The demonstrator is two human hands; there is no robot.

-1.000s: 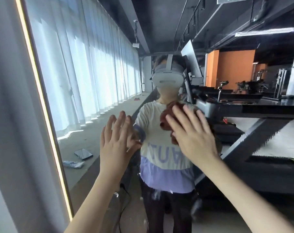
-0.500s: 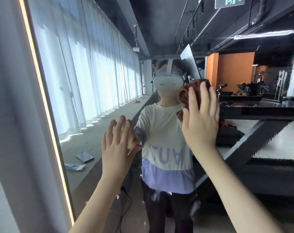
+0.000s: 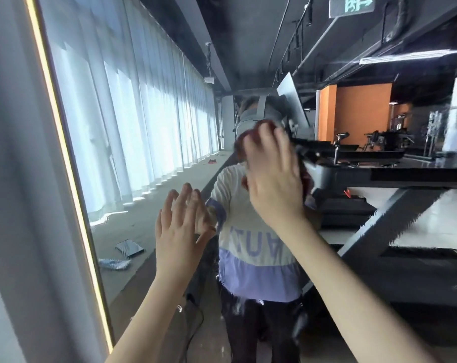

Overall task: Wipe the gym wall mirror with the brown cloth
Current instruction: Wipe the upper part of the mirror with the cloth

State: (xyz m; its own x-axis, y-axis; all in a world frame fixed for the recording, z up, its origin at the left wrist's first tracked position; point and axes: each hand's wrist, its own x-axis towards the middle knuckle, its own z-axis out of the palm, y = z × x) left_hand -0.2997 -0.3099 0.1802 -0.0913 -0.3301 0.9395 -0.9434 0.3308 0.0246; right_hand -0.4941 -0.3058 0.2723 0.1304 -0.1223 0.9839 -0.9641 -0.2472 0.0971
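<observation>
While the right hand (image 3: 272, 179) lies flat at frame centre, its fingers are straight and pressed on the brown cloth (image 3: 307, 176), pinning it to the gym wall mirror (image 3: 149, 127); motion blur softens the fingertips. Cloth shows only as reddish-brown edges above and right of the hand, which covers the rest. Left hand (image 3: 180, 226), lower centre-left, is spread loosely with its palm to the glass, fingertips meeting their own reflection, holding nothing. Lit yellow frame edge (image 3: 65, 153) runs down the left side. Reflected in the glass: the person's pale and lilac shirt (image 3: 253, 244) behind both hands, white curtains (image 3: 122, 113) upper left, a flat dark device (image 3: 129, 248) and a crumpled bottle (image 3: 115, 264) on the floor lower left, a dark machine frame (image 3: 379, 171) right, an orange wall (image 3: 363, 111), and an exit sign (image 3: 351, 5) at top.
</observation>
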